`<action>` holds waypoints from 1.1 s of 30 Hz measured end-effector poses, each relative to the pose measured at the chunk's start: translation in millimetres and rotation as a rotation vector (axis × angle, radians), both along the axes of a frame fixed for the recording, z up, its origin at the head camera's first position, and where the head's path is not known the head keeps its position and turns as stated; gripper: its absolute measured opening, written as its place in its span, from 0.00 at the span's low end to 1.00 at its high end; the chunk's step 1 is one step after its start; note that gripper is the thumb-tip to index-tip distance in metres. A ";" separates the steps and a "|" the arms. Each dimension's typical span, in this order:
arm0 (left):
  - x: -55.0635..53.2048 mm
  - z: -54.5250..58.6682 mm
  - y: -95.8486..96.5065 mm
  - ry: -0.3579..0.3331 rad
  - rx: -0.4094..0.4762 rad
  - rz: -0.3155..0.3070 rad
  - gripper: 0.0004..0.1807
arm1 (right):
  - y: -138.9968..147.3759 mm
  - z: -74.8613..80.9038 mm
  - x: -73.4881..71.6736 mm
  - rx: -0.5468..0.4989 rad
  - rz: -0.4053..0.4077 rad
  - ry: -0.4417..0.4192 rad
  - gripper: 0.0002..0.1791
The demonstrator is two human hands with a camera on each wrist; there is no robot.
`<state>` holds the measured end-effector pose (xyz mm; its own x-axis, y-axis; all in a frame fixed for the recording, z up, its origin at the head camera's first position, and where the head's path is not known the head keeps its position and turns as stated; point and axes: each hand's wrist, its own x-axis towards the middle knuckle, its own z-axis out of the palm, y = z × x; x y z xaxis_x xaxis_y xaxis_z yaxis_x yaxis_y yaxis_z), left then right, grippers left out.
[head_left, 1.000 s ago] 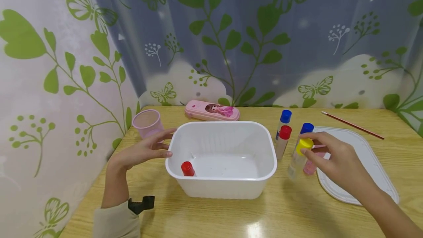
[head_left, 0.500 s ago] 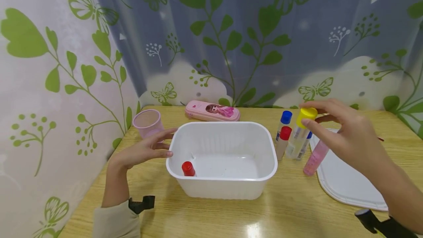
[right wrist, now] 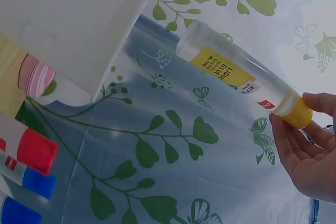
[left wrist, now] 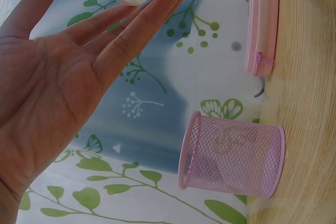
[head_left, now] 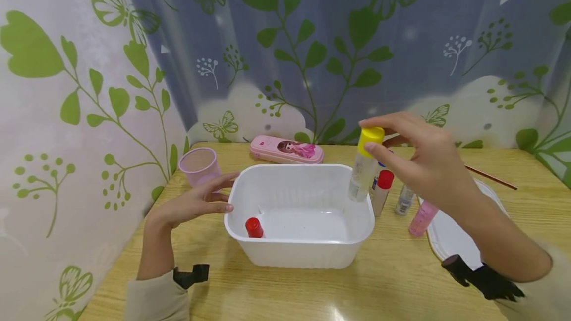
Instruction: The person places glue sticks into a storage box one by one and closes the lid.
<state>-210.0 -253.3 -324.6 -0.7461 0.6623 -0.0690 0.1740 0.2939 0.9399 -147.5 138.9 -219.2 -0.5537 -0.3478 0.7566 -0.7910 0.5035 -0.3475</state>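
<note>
My right hand (head_left: 424,157) pinches the yellow cap of a clear liquid glue bottle (head_left: 363,175) between thumb and fingers. The bottle hangs nearly upright, its lower end overlapping the right rim of a white plastic tub (head_left: 299,254) in the head view. Its yellow label (right wrist: 220,66) shows in the right wrist view. My left hand (head_left: 192,205) rests at the tub's left rim, fingers fairly straight against it. A red-capped glue bottle (head_left: 254,228) stands in the tub's near left corner, mostly hidden by the front wall.
Right of the tub stand a red-capped bottle (head_left: 382,192), a partly hidden blue-capped one, a clear bottle (head_left: 404,201) and a pink bottle (head_left: 423,219). A white board (head_left: 455,241) and pencil (head_left: 490,177) lie beyond. Behind are a pink pencil case (head_left: 287,149) and mesh cup (left wrist: 231,156).
My right hand has lifted the yellow-capped glue bottle off the table and carried it left to the tub's right rim. The left hand and tub have stayed in place.
</note>
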 end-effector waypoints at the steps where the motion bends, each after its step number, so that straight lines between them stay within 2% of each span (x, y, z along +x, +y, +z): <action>1: 0.1 -0.4 -0.2 -0.002 0.001 0.001 0.38 | -4.2 -1.3 -1.1 -0.002 0.009 -0.008 0.22; 11: 0.4 -1.1 1.3 -0.002 -0.001 0.006 0.38 | -38.5 -19.9 -13.4 -0.030 0.109 -0.132 0.17; 22: -0.5 0.2 0.1 0.012 -0.010 0.009 0.38 | -66.7 -43.8 -22.3 -0.013 0.196 -0.192 0.16; 33: 0.9 0.9 0.4 0.000 -0.005 0.022 0.38 | -79.9 -72.6 -26.1 0.032 0.219 -0.321 0.16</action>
